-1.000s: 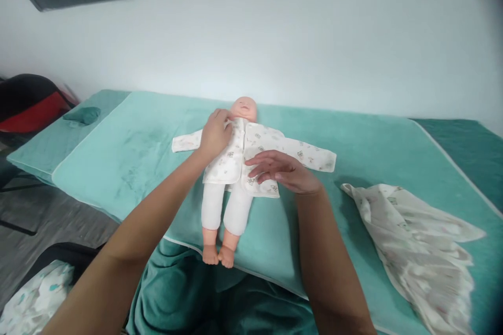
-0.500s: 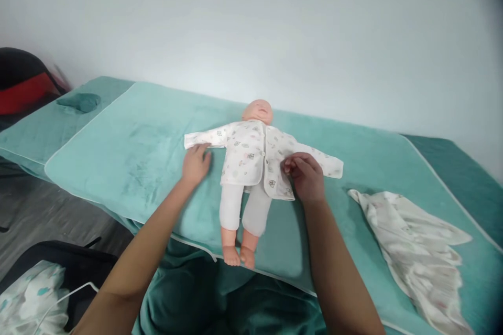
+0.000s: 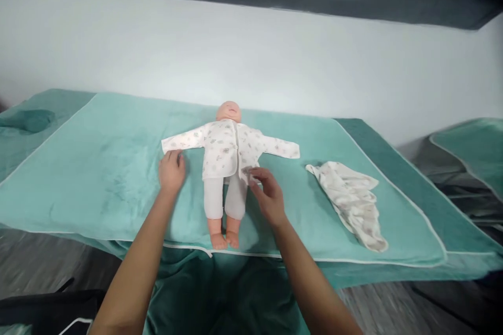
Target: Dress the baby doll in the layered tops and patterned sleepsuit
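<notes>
A baby doll (image 3: 229, 111) lies on its back on the green bed cover, its feet toward me. It wears white trousers (image 3: 213, 197) and a white printed baby jacket (image 3: 220, 149) with both sleeves spread sideways. The jacket's front edges meet near the middle. My right hand (image 3: 269, 193) pinches the lower front corner of the jacket on the right side, thumb against fingers. Just below the cuff of the left-side sleeve, my left hand (image 3: 171, 170) rests on the cover with its fingers loosely out; it grips nothing.
A crumpled white printed cloth (image 3: 349, 198) lies on the green cover (image 3: 118, 183) to the right. The bed stands against a white wall (image 3: 251, 62). Another green-covered surface (image 3: 475, 151) is at the far right, and a dark chair (image 3: 51, 309) at the lower left.
My view has turned right and shifted. My right hand has moved from beside the jacket's right panel to its lower corner and now pinches it. My left hand stays by the sleeve cuff.
</notes>
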A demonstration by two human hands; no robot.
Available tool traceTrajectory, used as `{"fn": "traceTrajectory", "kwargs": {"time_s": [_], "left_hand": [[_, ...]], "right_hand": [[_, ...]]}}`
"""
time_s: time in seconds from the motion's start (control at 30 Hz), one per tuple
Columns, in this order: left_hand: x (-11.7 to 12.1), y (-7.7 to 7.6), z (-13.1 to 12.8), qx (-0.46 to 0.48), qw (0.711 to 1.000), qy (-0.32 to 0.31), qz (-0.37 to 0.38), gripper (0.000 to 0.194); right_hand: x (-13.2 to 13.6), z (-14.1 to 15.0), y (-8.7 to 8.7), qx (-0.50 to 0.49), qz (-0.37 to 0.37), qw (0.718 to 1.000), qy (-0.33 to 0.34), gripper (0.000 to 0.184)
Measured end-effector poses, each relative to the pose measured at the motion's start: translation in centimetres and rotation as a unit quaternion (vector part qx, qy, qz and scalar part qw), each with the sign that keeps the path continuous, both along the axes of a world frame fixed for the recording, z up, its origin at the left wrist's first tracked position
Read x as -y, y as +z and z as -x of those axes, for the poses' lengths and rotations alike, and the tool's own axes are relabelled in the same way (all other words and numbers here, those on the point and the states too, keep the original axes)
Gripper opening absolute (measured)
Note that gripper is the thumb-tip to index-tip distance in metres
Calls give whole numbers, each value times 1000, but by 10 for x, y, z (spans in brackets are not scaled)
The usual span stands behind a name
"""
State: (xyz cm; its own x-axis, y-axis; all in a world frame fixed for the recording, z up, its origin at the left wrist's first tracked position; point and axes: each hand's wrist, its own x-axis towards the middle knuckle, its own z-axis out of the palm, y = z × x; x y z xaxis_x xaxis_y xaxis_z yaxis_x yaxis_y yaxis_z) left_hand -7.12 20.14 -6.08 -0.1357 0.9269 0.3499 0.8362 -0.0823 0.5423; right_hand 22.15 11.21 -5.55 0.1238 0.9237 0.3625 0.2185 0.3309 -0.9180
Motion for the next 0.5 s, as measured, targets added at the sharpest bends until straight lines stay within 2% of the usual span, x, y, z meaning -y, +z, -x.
{"fn": "traceTrajectory", "kwargs": {"time_s": [0.07,0.1,0.2,0.27,0.33,0.5], "left_hand": [[1,0,-5,63,996,-57,10,39],[2,0,-11,105,990,-89,22,40],[7,-3,-35,245,953,-169,61,52],[8,-6,-51,309,930,-189,68,59],[3,-9,-62,340,920,-190,53,58],[-38,-9,-72,388,899,-202,21,54]], "right_hand": [[-10,-5,3,15,14,997,-70,31],[-18,-6,4,22,25,996,-83,37],[-42,-2,4,59,45,996,-56,48],[-55,6,2,80,37,994,-61,49],[-67,15,0,90,20,992,-88,49],[-107,23,3,62,13,991,-118,53]]}}
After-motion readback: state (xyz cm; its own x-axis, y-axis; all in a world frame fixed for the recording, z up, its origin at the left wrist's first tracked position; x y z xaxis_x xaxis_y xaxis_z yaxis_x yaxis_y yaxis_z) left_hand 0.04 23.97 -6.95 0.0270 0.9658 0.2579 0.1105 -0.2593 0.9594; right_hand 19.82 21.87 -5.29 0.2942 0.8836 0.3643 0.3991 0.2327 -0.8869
